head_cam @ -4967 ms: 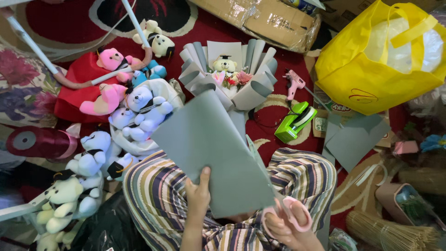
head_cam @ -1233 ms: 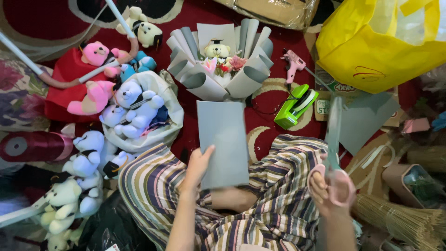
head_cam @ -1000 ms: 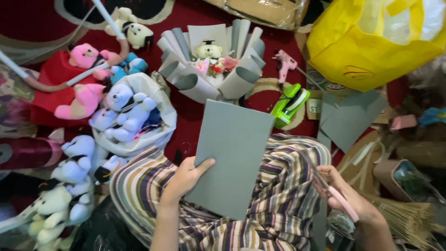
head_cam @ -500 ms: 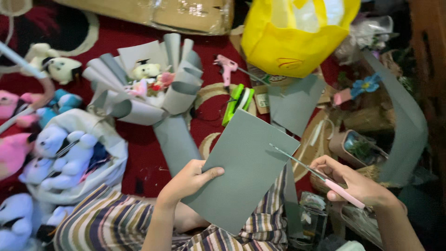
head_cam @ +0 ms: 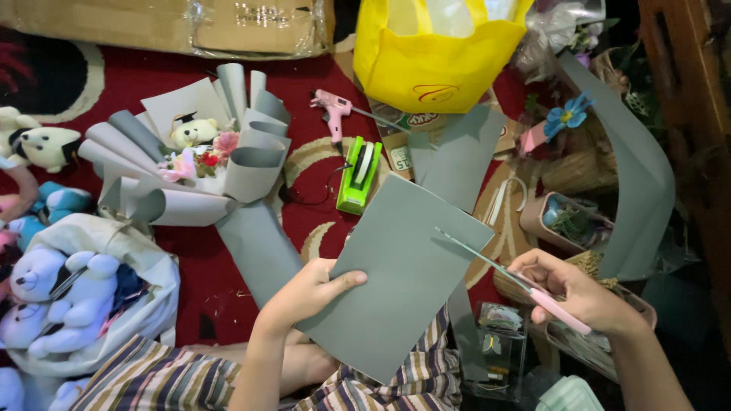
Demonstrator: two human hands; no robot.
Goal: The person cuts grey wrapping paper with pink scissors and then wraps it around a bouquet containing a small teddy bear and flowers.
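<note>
Grey sheet [head_cam: 407,278] now centre frame, tilted; left hand [head_cam: 308,293] pinches its lower-left edge. Right hand [head_cam: 575,293], closed on pink-handled scissors [head_cam: 510,278], has brought blades to sheet's right edge — cut looks abt to start.

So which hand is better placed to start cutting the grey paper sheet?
Right. The right hand already grips the pink-handled scissors, their blades lying on the grey paper sheet at its right edge. The left hand is occupied holding the sheet's lower left edge.
</note>
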